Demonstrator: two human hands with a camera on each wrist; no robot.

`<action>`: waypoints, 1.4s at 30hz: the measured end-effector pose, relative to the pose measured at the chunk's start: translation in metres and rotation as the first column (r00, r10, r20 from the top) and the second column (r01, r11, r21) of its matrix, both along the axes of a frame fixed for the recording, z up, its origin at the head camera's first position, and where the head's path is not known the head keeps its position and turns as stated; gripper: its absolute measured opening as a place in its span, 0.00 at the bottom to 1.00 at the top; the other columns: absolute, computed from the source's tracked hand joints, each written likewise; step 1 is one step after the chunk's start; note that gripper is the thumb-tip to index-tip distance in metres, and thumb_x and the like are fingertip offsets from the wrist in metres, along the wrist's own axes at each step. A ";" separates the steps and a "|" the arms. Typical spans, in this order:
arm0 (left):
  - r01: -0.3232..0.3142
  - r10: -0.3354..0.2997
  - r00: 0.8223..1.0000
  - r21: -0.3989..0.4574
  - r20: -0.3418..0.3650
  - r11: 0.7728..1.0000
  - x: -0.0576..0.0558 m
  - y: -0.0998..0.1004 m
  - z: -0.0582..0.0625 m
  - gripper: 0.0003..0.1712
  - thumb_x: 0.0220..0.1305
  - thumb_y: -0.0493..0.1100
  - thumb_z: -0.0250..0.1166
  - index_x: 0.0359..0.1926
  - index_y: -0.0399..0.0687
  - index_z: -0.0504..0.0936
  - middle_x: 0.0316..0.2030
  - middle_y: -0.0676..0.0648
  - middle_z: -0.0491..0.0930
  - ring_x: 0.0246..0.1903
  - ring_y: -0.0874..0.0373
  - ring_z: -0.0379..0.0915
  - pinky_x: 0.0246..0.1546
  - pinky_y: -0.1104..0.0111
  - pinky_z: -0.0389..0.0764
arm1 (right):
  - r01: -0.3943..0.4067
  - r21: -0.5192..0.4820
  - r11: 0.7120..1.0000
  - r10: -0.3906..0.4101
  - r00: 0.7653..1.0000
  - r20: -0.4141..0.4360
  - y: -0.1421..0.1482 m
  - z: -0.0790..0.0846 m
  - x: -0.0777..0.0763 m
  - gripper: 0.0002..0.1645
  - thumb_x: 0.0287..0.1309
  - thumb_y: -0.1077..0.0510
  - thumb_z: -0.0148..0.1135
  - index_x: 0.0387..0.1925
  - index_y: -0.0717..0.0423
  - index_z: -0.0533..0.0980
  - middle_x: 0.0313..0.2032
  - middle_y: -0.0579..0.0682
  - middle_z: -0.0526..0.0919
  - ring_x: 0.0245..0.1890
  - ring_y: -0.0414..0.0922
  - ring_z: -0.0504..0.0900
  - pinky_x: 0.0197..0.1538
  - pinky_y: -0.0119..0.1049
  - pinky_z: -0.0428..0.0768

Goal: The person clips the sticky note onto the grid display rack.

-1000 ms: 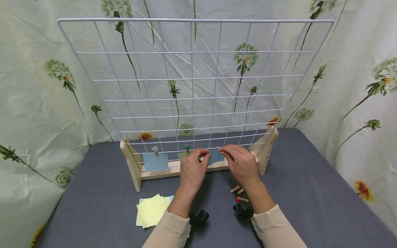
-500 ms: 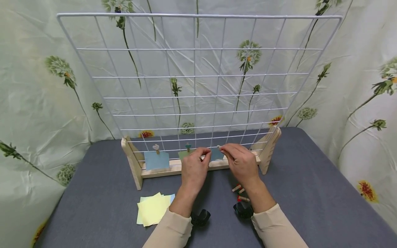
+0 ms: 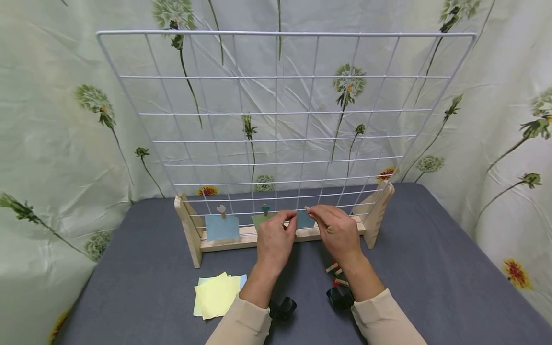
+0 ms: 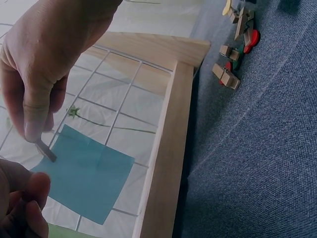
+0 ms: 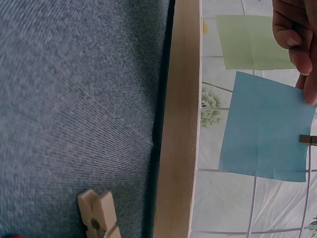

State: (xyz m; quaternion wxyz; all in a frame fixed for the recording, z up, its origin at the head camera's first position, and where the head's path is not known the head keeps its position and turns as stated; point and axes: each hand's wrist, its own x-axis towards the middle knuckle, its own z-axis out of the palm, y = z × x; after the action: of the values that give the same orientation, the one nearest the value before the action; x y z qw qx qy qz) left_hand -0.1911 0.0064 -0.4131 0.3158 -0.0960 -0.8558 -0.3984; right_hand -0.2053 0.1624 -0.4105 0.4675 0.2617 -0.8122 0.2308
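A blue paper note (image 4: 91, 173) hangs against the lower part of the white wire grid (image 3: 276, 113). My left hand (image 3: 274, 242) pinches its top corner between thumb and finger, as the right wrist view shows. A small wooden clothespin (image 4: 48, 150) is pinched in my right hand (image 3: 338, 232), its tip over the note's upper edge. To the left on the grid, a green note (image 3: 260, 219) hangs from a clothespin with a green heart (image 3: 265, 209), partly behind my left hand. Further left, another blue note (image 3: 222, 227) hangs from a white-heart clothespin (image 3: 222, 210).
Wooden feet and a crossbar (image 3: 228, 243) carry the grid on a dark grey cloth (image 3: 142, 268). A stack of yellow and blue notes (image 3: 218, 296) lies left of my forearms. Several loose clothespins (image 4: 242, 25) lie by the right forearm. A flower-print curtain (image 3: 51, 158) hangs behind.
The head view has shifted slightly. Both hands stay at the blue note in nearly the same pose, the right with the clothespin.
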 end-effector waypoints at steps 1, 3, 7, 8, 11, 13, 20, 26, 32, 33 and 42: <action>-0.002 0.002 1.000 -0.001 -0.003 1.000 0.000 0.000 0.000 0.04 0.63 0.37 0.72 0.39 0.44 0.90 0.34 0.47 0.91 0.22 0.59 0.86 0.24 0.71 0.82 | -0.003 -0.001 1.000 0.003 1.000 -0.006 0.000 0.000 0.000 0.09 0.50 0.63 0.76 0.36 0.60 0.88 0.33 0.53 0.91 0.35 0.50 0.90 0.41 0.44 0.86; -0.003 0.003 1.000 -0.003 -0.003 1.000 0.000 0.001 0.000 0.05 0.63 0.37 0.72 0.39 0.44 0.90 0.34 0.47 0.91 0.23 0.59 0.86 0.24 0.71 0.82 | -0.005 0.000 1.000 0.005 1.000 -0.010 0.000 -0.001 0.000 0.09 0.51 0.62 0.76 0.36 0.60 0.87 0.33 0.53 0.91 0.35 0.50 0.90 0.41 0.44 0.86; -0.009 0.009 1.000 -0.012 0.001 1.000 0.002 0.001 -0.001 0.05 0.62 0.37 0.72 0.39 0.44 0.91 0.35 0.47 0.91 0.24 0.60 0.86 0.25 0.71 0.82 | -0.006 -0.002 1.000 0.006 1.000 -0.010 -0.001 -0.002 0.000 0.09 0.53 0.62 0.75 0.37 0.60 0.87 0.34 0.54 0.91 0.35 0.51 0.90 0.41 0.45 0.86; -0.010 0.010 1.000 -0.015 0.001 1.000 0.002 0.001 -0.001 0.05 0.62 0.37 0.72 0.39 0.44 0.91 0.35 0.47 0.91 0.24 0.60 0.86 0.24 0.71 0.82 | -0.003 -0.003 1.000 0.003 1.000 -0.004 -0.001 -0.002 0.000 0.09 0.52 0.61 0.75 0.37 0.59 0.87 0.34 0.54 0.91 0.36 0.51 0.90 0.41 0.45 0.86; -0.012 0.012 1.000 -0.021 0.001 1.000 0.003 0.001 -0.001 0.05 0.63 0.38 0.71 0.40 0.44 0.91 0.35 0.47 0.91 0.25 0.59 0.87 0.25 0.70 0.82 | 0.002 -0.001 1.000 -0.002 1.000 0.011 -0.002 -0.002 0.001 0.10 0.51 0.62 0.76 0.37 0.59 0.87 0.34 0.54 0.91 0.36 0.50 0.90 0.42 0.44 0.86; -0.010 0.011 1.000 -0.027 0.005 1.000 0.004 0.000 0.000 0.06 0.63 0.39 0.71 0.40 0.45 0.91 0.36 0.47 0.91 0.26 0.59 0.87 0.26 0.69 0.83 | 0.011 0.004 1.000 -0.011 1.000 0.023 -0.002 -0.002 0.002 0.10 0.50 0.63 0.77 0.37 0.60 0.87 0.34 0.54 0.91 0.36 0.50 0.90 0.42 0.44 0.86; -0.031 0.032 0.999 -0.031 0.023 0.999 0.011 -0.004 0.009 0.06 0.63 0.43 0.72 0.39 0.47 0.91 0.34 0.48 0.91 0.24 0.60 0.86 0.24 0.69 0.81 | 0.044 0.006 0.999 -0.044 0.997 0.067 0.001 0.001 0.005 0.10 0.52 0.66 0.76 0.39 0.58 0.88 0.35 0.52 0.90 0.37 0.49 0.89 0.42 0.44 0.86; -0.037 0.038 0.999 -0.026 0.038 0.999 0.013 -0.007 0.015 0.06 0.64 0.44 0.72 0.38 0.47 0.91 0.32 0.49 0.91 0.24 0.60 0.86 0.24 0.70 0.82 | 0.058 -0.015 0.998 -0.057 0.996 0.075 0.004 0.006 0.006 0.09 0.52 0.67 0.75 0.37 0.57 0.87 0.33 0.51 0.90 0.36 0.49 0.89 0.38 0.44 0.86; -0.017 0.017 0.998 -0.011 0.059 1.000 0.015 -0.008 0.015 0.05 0.64 0.43 0.72 0.37 0.48 0.91 0.32 0.49 0.91 0.25 0.60 0.86 0.26 0.69 0.83 | 0.051 0.004 0.999 -0.051 0.994 0.094 0.007 0.009 0.008 0.09 0.51 0.68 0.76 0.36 0.57 0.87 0.32 0.51 0.89 0.34 0.48 0.88 0.37 0.43 0.85; -0.012 0.012 0.998 -0.007 0.059 1.000 0.015 -0.009 0.015 0.05 0.63 0.43 0.72 0.37 0.48 0.91 0.32 0.49 0.91 0.25 0.59 0.86 0.26 0.69 0.83 | 0.051 0.008 0.999 -0.052 0.994 0.100 0.008 0.009 0.009 0.09 0.51 0.68 0.76 0.36 0.57 0.87 0.32 0.51 0.89 0.34 0.47 0.88 0.36 0.42 0.85; 0.032 -0.031 0.997 -0.018 0.068 0.999 0.021 -0.009 0.016 0.03 0.63 0.43 0.72 0.35 0.49 0.90 0.31 0.49 0.91 0.24 0.60 0.85 0.25 0.73 0.80 | 0.050 0.028 0.998 -0.055 0.979 0.197 0.013 0.013 0.015 0.10 0.49 0.69 0.76 0.36 0.58 0.87 0.31 0.51 0.89 0.30 0.44 0.87 0.33 0.40 0.84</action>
State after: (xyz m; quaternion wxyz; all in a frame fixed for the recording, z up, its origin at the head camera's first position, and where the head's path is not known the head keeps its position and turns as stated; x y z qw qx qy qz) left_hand -0.1699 -0.0026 -0.3969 0.2793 -0.0987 -0.8681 -0.3983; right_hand -0.1907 0.1750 -0.3973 0.3872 0.2213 -0.8640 0.2338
